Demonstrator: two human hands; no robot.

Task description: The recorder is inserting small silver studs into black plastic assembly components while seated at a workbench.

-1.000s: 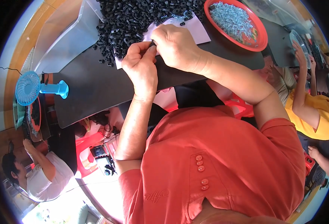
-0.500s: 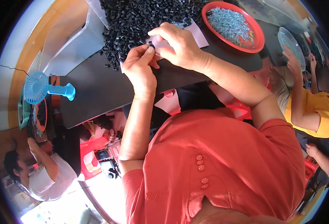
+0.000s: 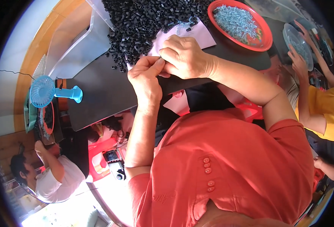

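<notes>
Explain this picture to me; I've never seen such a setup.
There is no machine here: the left hand and right hand are a person's own bare hands. A camera on that person's head looks down, and its wide lens bends straight edges. On the dark table lie a heap of black parts, a pale sheet partly under them, and a red tray of clear, bluish bits. A blue fan is at the left. The hands meet at the fingertips; anything pinched there is too hidden to identify.
</notes>
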